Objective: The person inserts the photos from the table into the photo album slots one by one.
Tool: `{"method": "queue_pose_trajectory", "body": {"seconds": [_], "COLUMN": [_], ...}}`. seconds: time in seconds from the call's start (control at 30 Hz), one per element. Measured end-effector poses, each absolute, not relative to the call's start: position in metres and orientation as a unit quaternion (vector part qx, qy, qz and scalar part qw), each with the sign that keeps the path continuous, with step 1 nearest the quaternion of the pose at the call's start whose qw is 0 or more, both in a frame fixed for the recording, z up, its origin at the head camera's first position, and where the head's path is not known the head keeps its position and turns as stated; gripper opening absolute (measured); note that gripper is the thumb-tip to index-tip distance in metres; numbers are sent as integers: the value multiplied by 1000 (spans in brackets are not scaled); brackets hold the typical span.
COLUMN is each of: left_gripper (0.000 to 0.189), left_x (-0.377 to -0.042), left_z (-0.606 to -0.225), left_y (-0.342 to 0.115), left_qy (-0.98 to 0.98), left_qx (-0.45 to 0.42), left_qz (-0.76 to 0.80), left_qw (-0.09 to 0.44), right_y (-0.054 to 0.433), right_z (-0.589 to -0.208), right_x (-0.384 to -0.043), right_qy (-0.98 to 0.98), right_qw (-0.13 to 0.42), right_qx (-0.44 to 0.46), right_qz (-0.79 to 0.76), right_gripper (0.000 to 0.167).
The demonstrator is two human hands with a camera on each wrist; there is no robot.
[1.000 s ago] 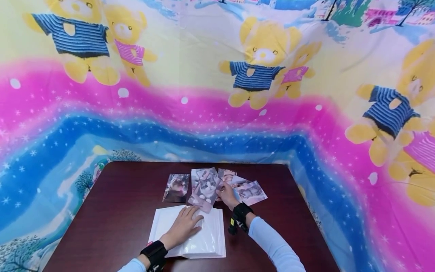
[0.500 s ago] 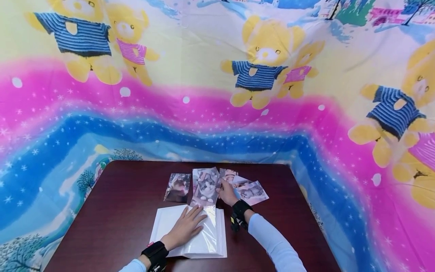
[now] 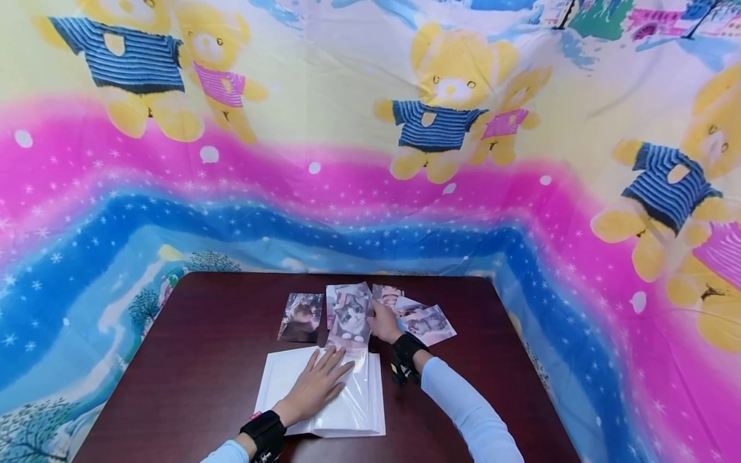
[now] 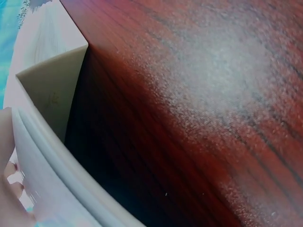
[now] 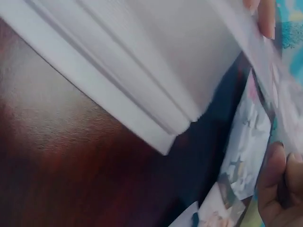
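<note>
An open white photo album (image 3: 283, 376) with clear pockets lies near the front of the table. My left hand (image 3: 312, 389) rests on its page, fingers spread and fairly straight, fingertips at the page's far edge. My right hand (image 3: 384, 323) pinches the right edge of a cat photo (image 3: 351, 318). That photo's lower end meets the album's far edge near my left fingertips; whether it is inside the pocket I cannot tell. In the right wrist view, thumb and finger (image 5: 274, 163) hold the photo's edge above the album's page stack (image 5: 156, 80). Part of another photo shows behind the held one.
A dark photo (image 3: 301, 317) lies left of the held one on the brown table (image 3: 214, 334). To the right, several photos (image 3: 428, 325) overlap beyond my right wrist. A bear-patterned cloth (image 3: 347, 161) hangs behind the table.
The held cat photo, slanted with its lower end over the album a second ago, now stands straighter, in line with the page. My left hand has stayed on the album, its fingers shifting slightly.
</note>
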State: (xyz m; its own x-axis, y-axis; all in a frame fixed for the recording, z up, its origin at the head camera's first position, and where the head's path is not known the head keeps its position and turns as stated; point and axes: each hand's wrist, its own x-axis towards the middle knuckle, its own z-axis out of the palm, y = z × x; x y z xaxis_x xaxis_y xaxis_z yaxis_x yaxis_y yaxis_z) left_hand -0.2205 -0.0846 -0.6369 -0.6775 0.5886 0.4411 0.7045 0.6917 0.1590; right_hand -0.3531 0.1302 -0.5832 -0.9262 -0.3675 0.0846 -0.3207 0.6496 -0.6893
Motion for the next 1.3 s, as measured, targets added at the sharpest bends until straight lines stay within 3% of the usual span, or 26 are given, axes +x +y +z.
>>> {"method": "queue_pose_trajectory", "body": {"seconds": [0.27, 0.5, 0.8, 0.93, 1.3], "left_gripper": [45, 42, 55, 57, 52], "left_x": [-218, -198, -154, -149, -151], "left_z": [-634, -625, -626, -631, -638], "left_y": [-87, -92, -99, -103, -108], "left_qy": [-906, -895, -870, -870, -866], "left_qx": [-350, -374, -396, -389, -382], "left_qz": [-160, -145, -171, -164, -169], "left_qw": [176, 194, 238, 257, 274], "right_y": [122, 124, 130, 132, 128], "right_z": [-579, -570, -546, -557, -602], "right_x": [-355, -351, -334, -334, -331], "right_qy": [875, 827, 800, 791, 787], "right_qw": [138, 140, 139, 143, 221], "right_qx": [-242, -258, -236, -226, -177], "right_qz": [-395, -479, -534, -550, -548], "right_gripper": [59, 41, 34, 33, 29]}}
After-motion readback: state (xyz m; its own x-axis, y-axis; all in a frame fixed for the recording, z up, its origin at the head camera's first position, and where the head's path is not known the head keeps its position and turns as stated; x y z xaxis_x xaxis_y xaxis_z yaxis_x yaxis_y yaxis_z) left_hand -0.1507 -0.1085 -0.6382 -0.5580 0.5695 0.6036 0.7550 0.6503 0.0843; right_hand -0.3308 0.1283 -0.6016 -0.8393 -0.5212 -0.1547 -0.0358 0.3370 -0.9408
